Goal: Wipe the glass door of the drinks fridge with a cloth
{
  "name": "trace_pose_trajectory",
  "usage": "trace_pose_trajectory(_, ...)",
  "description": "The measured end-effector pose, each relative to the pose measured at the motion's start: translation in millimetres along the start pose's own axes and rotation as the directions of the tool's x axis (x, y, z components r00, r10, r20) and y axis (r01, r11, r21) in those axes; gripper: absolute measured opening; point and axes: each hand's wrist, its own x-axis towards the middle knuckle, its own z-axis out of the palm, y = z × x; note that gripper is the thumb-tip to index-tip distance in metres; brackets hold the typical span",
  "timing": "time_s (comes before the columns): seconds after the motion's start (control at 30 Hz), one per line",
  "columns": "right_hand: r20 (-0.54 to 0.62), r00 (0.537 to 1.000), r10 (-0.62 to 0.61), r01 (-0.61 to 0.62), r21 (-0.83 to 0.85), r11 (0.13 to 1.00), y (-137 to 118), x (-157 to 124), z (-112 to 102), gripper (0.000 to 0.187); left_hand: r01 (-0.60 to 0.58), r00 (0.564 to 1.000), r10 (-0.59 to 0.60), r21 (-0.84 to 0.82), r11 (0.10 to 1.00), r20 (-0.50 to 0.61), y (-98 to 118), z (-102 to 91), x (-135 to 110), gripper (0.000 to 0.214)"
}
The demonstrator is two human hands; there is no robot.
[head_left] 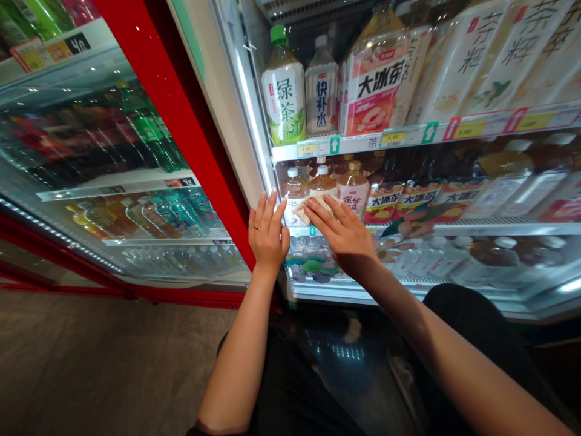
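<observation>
Mid-frame, wiping looks in hand: right hand [348, 235], fingers flat, presses the beige cloth [302, 213] to the glass door [411, 224], left hand [267, 237] spread nearby; next stroke likely needs even pressure.

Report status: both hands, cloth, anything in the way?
Right hand over cloth, fingers extended. Left hand spread, at cooler frame. Flower decal right of right hand; no obstruction seen.

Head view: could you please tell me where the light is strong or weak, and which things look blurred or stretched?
Head view: the light strip glares white, while the floor is dim; head view, left: the dark bottles look soft; head view, upper right: the large tea bottles look slanted and stretched; head view, middle: left hand and right hand look fairly clear.
</observation>
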Motion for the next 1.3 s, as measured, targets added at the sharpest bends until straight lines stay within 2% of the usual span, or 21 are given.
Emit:
trace_pose_trajectory(0.17,-0.030,0.999,0.032,-0.032,-0.012,0.999,-1.0,1.0,-0.6,0.098,0.023,0.999,-0.020,-0.060,0.998,0.037,-2.5,0.7,-3.3,0.064)
trace_pose_trajectory(0.33,-0.015,0.999,0.029,-0.029,0.009,1.000,-4.6,6.5,-0.4,0.101,0.013,1.000,-0.012,-0.058,0.998,0.018,-1.1,1.7,-2.7,0.062)
trace_pose_trajectory(0.5,-0.029,0.999,0.017,-0.017,-0.004,1.000,0.7,-1.9,-2.2,0.097,0.007,1.000,-0.006,-0.058,0.998,0.007,-0.2,1.4,-1.5,0.062)
trace_pose_trajectory(0.77,-0.008,0.999,0.046,-0.046,-0.005,0.999,-2.6,2.9,-0.1,0.100,0.053,0.997,-0.048,-0.101,0.993,0.060,-3.3,1.8,-5.3,0.064)
trace_pose_trajectory(0.97,0.000,1.000,-0.009,0.009,-0.015,1.000,-1.0,2.3,-1.1,0.098,-0.004,1.000,0.004,-0.010,1.000,-0.011,0.6,0.1,0.1,0.059)
trace_pose_trajectory(1.1,-0.013,1.000,0.024,-0.024,0.003,1.000,7.7,-4.2,-7.3,0.102,-0.004,1.000,0.004,0.038,0.999,0.007,0.6,-0.5,-0.1,0.059)
trace_pose_trajectory(1.3,-0.008,0.999,0.034,-0.034,0.001,0.999,7.3,1.1,-6.7,0.104,-0.007,1.000,0.007,0.016,1.000,0.019,1.5,1.3,-1.6,0.060)
